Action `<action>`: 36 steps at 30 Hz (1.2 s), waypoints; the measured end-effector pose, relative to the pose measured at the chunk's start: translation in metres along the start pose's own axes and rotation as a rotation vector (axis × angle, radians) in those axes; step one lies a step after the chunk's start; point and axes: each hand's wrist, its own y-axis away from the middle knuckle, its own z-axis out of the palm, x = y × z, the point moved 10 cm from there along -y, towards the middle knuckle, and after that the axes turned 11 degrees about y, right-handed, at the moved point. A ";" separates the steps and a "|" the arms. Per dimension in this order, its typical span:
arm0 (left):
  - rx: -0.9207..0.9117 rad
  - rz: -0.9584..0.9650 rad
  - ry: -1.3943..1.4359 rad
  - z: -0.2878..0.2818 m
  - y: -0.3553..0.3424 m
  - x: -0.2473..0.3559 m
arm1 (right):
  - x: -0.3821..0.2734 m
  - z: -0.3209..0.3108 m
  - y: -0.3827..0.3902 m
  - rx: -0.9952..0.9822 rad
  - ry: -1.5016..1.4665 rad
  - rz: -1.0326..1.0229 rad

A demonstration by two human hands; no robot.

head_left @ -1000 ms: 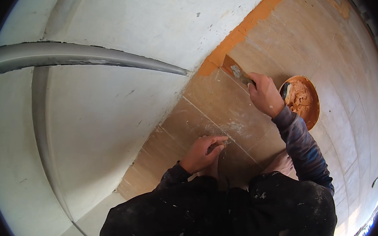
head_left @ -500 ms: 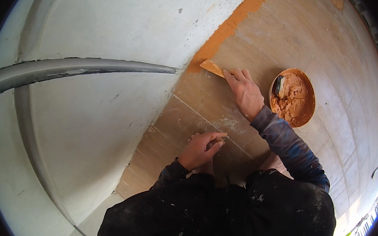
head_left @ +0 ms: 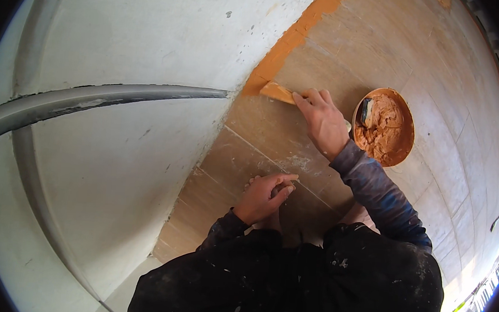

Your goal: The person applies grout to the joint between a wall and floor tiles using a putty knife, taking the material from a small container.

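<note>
My right hand [head_left: 325, 124] grips a putty knife [head_left: 279, 92] whose blade is coated with orange paste. The blade lies against the floor at the lower end of an orange band [head_left: 281, 53] that runs along the wall's foot. Most of the handle is hidden in my palm. Lower down, my left hand [head_left: 262, 199] hovers over my foot, index finger stretched out and the other fingers loosely bent, with nothing visible in it. Right of my right hand stands a round tub [head_left: 410, 139] of lumpy orange paste [head_left: 384, 122]. A black-and-pale tool [head_left: 366, 111] sticks in the paste.
A white wall [head_left: 127, 140] rises on the left, with a grey pipe-like strip [head_left: 108, 93] ending near the floor corner. Wood-look tiles [head_left: 452, 113] cover the floor, with white smudges before my knees. My black trousers [head_left: 380, 278] fill the bottom.
The putty knife has slid slightly down along the wall's foot, and the orange band reaches a little lower. The view has shifted slightly. My left hand keeps its pose.
</note>
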 end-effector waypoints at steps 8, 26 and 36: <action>0.053 0.058 0.018 -0.012 0.004 0.005 | -0.014 0.005 0.038 -0.127 0.199 -0.042; 0.069 0.091 0.061 -0.014 0.006 -0.001 | -0.046 -0.009 0.027 -0.349 0.573 -0.270; -0.010 0.052 -0.025 0.000 0.001 0.002 | -0.061 0.020 -0.019 -0.135 0.598 -0.288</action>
